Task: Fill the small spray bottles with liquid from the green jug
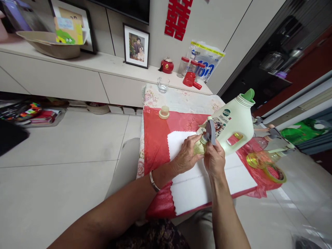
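Note:
A small spray bottle (199, 147) with pale yellow-green contents and a grey trigger head is held between my two hands, over the white sheet (192, 195). My left hand (187, 154) wraps around the bottle's body. Fingers of my right hand (214, 159) close on the bottle's neck, just below the trigger head. Right behind them stands a large pale green detergent jug (234, 116) without a cap on its mouth, its green spout showing. A translucent cap (164, 112) rests on the red plastic cover (155, 138) to the left.
More spray bottles (259, 159) and a roll of tape (281, 175) lie at the table's right side. A glass mug (163, 85) stands at the far edge. On the cabinet behind are a red pot (167, 65), red-lidded jars (183, 67) and a framed photo (136, 46).

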A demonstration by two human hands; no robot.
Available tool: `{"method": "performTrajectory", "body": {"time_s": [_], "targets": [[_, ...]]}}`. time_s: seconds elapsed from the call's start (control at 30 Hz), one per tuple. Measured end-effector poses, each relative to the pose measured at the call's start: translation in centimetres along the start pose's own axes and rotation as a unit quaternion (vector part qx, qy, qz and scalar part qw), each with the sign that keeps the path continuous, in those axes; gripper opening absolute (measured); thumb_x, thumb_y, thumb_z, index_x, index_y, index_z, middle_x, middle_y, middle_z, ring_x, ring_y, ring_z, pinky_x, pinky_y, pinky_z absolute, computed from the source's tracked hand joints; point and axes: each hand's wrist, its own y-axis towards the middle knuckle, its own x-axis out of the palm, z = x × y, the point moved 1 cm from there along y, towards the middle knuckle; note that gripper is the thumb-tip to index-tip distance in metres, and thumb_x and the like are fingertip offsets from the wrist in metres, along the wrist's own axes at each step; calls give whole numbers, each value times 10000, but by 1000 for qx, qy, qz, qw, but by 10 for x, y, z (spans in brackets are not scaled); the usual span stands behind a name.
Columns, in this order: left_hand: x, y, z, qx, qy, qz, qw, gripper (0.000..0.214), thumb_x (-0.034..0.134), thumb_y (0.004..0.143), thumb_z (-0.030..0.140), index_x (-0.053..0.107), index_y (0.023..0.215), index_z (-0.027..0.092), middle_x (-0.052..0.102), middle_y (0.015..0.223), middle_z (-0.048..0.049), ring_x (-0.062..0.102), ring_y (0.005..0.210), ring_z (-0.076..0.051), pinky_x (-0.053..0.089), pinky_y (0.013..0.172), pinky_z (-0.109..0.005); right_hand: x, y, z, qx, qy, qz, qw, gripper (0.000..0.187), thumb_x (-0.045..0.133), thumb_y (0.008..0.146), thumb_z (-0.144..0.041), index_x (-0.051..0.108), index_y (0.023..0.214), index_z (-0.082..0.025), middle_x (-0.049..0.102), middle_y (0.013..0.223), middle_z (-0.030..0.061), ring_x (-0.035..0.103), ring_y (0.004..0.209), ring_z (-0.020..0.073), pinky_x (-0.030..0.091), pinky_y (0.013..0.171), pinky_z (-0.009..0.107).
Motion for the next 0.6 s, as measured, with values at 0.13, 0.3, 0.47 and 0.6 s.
{"method": "performTrajectory", "body": {"time_s": [0.13, 0.3, 0.47, 0.6], "targets": [[-1, 0, 2, -22, 9, -4, 1000, 760, 617, 910, 238, 189, 1538, 252, 401, 1464, -161, 405, 1396, -321, 368, 1168, -559, 1, 1, -1, -1, -3, 7, 1000, 494, 842, 736, -481, 690, 1072, -154, 623, 1101, 77, 584, 1016, 179, 465, 974, 340], [-3, 1, 5, -9, 10, 1, 1000, 783, 618, 904, 209, 167, 1542, 261, 389, 1484, -162, 400, 1398, -325, 366, 1166, -562, -2, 1, -1, 0, -14, -14, 1000, 482, 832, 762, -495, 691, 1089, -171, 619, 1125, 74, 582, 1024, 183, 462, 990, 357], [-2, 1, 6, -17, 18, -7, 1000, 779, 613, 895, 188, 177, 1536, 261, 400, 1483, -155, 412, 1390, -326, 378, 1161, -561, -4, 0, 3, -19, -29, -43, 998, 409, 818, 802, -447, 717, 1093, -178, 584, 1216, 74, 526, 1176, 197, 379, 1122, 375], [-3, -1, 7, -27, 21, -5, 999, 819, 602, 891, 184, 118, 1548, 247, 350, 1532, -174, 384, 1425, -333, 364, 1172, -576, -3, 0, 5, -25, -29, -35, 999, 402, 815, 807, -433, 721, 1102, -177, 585, 1203, 74, 529, 1158, 195, 393, 1098, 376]]}}
